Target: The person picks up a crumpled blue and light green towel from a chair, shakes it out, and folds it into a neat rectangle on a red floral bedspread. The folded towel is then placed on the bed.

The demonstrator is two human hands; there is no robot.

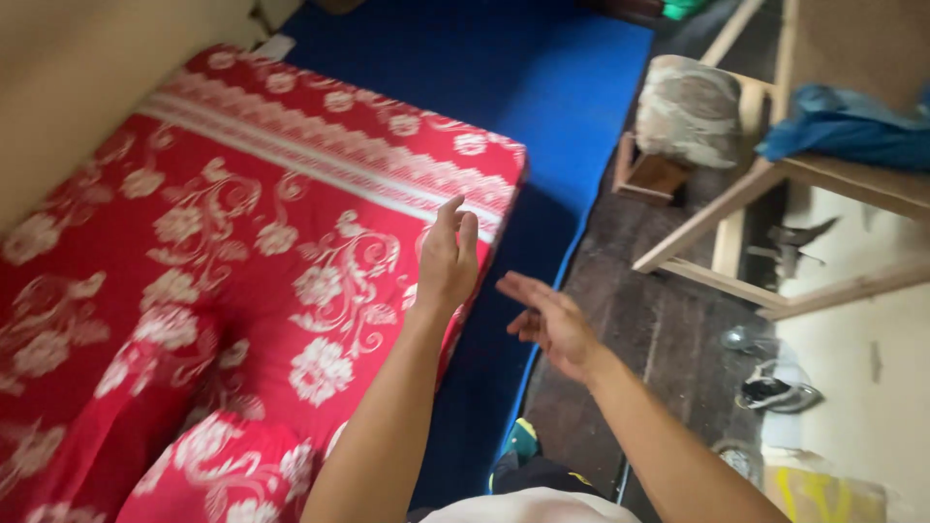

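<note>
The red sheet (242, 261), printed with white flowers, covers a mattress that lies to the left of both hands and ahead of them. Its long axis runs from the lower left of the view, near the person, up and away toward the far right corner (509, 160), so the sheet points away from the body on a slant. A paler striped border crosses it near that far end. The sheet's right edge drops over the side of the mattress, and beyond that edge lies a blue mat (542, 87), which stretches on toward the far wall.

The left hand (448, 260) is the nearer of the two: it is raised just over the sheet's right edge, fingers straight and together, holding nothing. Whether it touches the cloth cannot be told. The right hand (550, 318) hangs further right of the sheet, over the blue mat's edge, palm flat and fingers spread, also empty.

Right of the sheet, past the mat, is a dark floor (630, 320) with a wooden frame (736, 208), blue cloth (843, 126) draped on it, and a shoe (778, 391).
</note>
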